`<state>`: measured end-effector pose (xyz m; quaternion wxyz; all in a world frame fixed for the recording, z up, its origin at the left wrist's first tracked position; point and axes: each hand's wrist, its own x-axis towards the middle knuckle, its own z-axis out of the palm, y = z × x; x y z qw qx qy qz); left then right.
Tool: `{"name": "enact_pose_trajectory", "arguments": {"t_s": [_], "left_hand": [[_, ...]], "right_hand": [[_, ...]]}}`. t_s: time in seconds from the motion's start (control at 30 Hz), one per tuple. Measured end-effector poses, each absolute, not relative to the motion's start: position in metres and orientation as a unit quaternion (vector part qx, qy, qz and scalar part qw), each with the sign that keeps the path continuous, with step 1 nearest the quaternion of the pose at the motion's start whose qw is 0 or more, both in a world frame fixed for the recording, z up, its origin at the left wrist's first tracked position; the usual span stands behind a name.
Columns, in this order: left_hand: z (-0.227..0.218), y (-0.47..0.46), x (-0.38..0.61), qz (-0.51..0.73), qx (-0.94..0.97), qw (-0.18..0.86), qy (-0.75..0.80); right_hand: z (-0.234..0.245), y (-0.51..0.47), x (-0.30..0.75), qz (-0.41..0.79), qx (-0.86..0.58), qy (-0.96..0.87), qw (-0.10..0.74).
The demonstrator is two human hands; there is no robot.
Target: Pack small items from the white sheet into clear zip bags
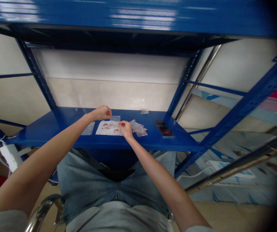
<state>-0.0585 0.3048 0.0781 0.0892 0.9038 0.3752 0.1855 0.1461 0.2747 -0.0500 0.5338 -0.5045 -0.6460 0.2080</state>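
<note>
Sheet (101, 131) is lying under the right hand (126, 128), grip narrow, contents unclear; left hand (104, 112) is hovering curled near clear bag (115, 118), contents likewise unclear.

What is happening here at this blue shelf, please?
A person sits at the blue shelf, working with both bare hands. The right hand is at the right side of a white sheet with small colourful pieces on it; the left hand is near a clear bag behind the sheet. Whether either holds anything is unclear. Clear packets lie to the right.
</note>
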Motion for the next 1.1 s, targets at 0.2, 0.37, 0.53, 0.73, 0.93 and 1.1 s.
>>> {"name": "enact_pose_trajectory", "arguments": {"t_s": [0.2, 0.37, 0.53, 0.73, 0.93, 1.1], "left_hand": [[0.0763, 0.3043, -0.0591, 0.178, 0.898, 0.102, 0.388], [0.0762, 0.3037, -0.0579, 0.181, 0.902, 0.103, 0.378], [0.0775, 0.3004, -0.055, 0.179, 0.901, 0.105, 0.38], [0.079, 0.3005, -0.0532, 0.179, 0.903, 0.106, 0.377], [0.0744, 0.2992, -0.0511, 0.175, 0.902, 0.089, 0.385], [0.0776, 0.3005, -0.0513, 0.216, 0.891, 0.107, 0.384]], "right_hand": [[-0.05, 0.2744, 0.1458, 0.21, -0.504, -0.645, 0.536], [-0.0496, 0.2742, 0.1455, 0.213, -0.504, -0.644, 0.534], [-0.0488, 0.2731, 0.1453, 0.213, -0.504, -0.644, 0.535], [-0.0492, 0.2742, 0.1449, 0.214, -0.509, -0.641, 0.533], [-0.0494, 0.2747, 0.1446, 0.216, -0.509, -0.639, 0.535], [-0.0508, 0.2753, 0.1459, 0.207, -0.516, -0.624, 0.549]]}}
